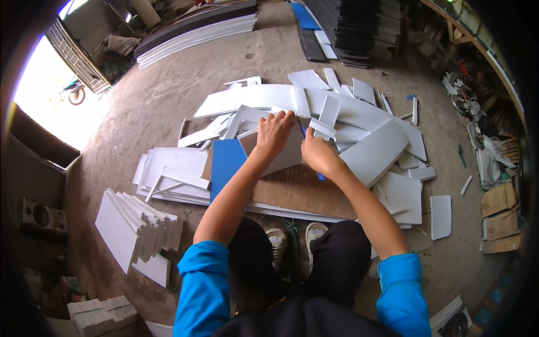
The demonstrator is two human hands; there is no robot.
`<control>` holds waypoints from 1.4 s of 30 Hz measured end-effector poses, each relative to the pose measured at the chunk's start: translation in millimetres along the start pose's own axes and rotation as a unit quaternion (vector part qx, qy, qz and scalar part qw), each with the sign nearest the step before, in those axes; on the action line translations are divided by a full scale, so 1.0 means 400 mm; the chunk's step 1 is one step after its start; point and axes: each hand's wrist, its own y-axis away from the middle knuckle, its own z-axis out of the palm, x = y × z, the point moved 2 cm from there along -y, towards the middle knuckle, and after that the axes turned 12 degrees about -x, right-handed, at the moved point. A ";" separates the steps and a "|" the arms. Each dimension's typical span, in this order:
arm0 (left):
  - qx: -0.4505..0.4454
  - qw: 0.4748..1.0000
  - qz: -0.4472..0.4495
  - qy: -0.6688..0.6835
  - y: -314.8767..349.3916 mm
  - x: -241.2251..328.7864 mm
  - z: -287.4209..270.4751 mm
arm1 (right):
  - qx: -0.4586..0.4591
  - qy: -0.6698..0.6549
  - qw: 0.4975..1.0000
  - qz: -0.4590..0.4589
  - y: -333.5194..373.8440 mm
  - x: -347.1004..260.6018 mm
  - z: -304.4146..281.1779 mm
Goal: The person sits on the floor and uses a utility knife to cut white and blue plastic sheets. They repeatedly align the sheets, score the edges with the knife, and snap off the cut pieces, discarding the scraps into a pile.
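Observation:
My right hand (321, 154) is closed around a blue-handled utility knife (321, 176); one end of the handle sticks out below the fist, and its front end shows beside the fingers. My left hand (275, 133) grips the upper part of a white foam board piece (287, 154), its fingers bent over the edge close to the knife. That piece stands tilted above a brown board (303, 194). A blue sheet (225, 163) lies flat under my left forearm. Where the blade meets the foam is too small to make out.
White foam offcuts (370, 151) lie heaped beyond and right of my hands. Cut white pieces (120, 230) stand stacked at the left. Long white sheets (196, 35) and a tall dark stack (351, 33) are at the back. Cardboard (498, 197) lies along the right side.

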 end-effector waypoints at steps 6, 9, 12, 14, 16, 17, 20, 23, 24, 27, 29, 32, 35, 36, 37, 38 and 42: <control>0.011 1.000 0.017 -0.005 0.002 -0.005 -0.001 | 0.039 0.005 0.999 -0.015 -0.048 0.006 0.016; 0.035 0.999 0.021 -0.030 0.016 0.016 0.002 | 0.056 0.003 0.998 -0.024 -0.082 0.024 0.021; 0.047 0.998 0.021 -0.026 0.012 0.011 -0.002 | 0.041 -0.004 0.999 -0.029 -0.080 0.024 0.020; 0.014 1.000 0.014 -0.018 0.017 0.012 0.000 | 0.030 -0.012 0.999 -0.034 -0.062 0.024 0.018; -0.007 1.000 0.006 -0.015 0.018 0.012 -0.003 | 0.020 -0.025 0.999 -0.038 -0.038 0.024 0.020; -0.012 1.000 0.004 -0.014 0.014 0.013 -0.006 | 0.010 -0.018 0.999 -0.028 -0.030 0.024 0.018; -0.011 1.000 0.011 -0.022 0.011 0.010 -0.008 | -0.013 -0.008 1.000 -0.010 -0.016 0.019 0.011; 0.019 0.999 0.033 -0.030 0.011 -0.007 -0.006 | -0.014 -0.012 1.000 -0.017 -0.025 0.006 0.008; 0.033 0.998 0.043 -0.031 0.009 -0.009 -0.005 | -0.011 -0.008 1.000 -0.023 -0.042 0.011 0.014; 0.020 0.998 0.058 -0.030 0.009 0.001 -0.002 | 0.008 0.012 1.000 -0.021 -0.087 0.036 0.041; 0.019 0.999 0.047 -0.020 0.008 0.008 -0.008 | 0.010 0.006 1.000 -0.010 -0.101 0.042 0.041; 0.010 0.999 0.021 0.033 0.013 0.016 -0.032 | 0.000 -0.024 1.000 0.002 -0.104 0.037 0.035; 0.030 0.990 0.026 0.133 -0.004 0.013 -0.038 | 0.006 -0.032 0.999 -0.001 -0.092 0.034 0.038; 0.041 0.984 0.032 0.169 -0.010 0.004 -0.036 | 0.003 -0.031 0.999 0.009 -0.089 0.022 0.036; 0.034 0.986 0.036 0.162 -0.015 -0.004 -0.032 | -0.001 -0.030 0.999 0.019 -0.084 0.016 0.033; 0.028 0.986 0.039 0.157 -0.021 -0.009 -0.033 | -0.001 -0.028 1.000 0.013 -0.080 0.014 0.024; -0.009 0.985 0.040 0.167 -0.029 -0.016 -0.028 | 0.008 -0.006 1.000 0.000 -0.069 0.001 -0.014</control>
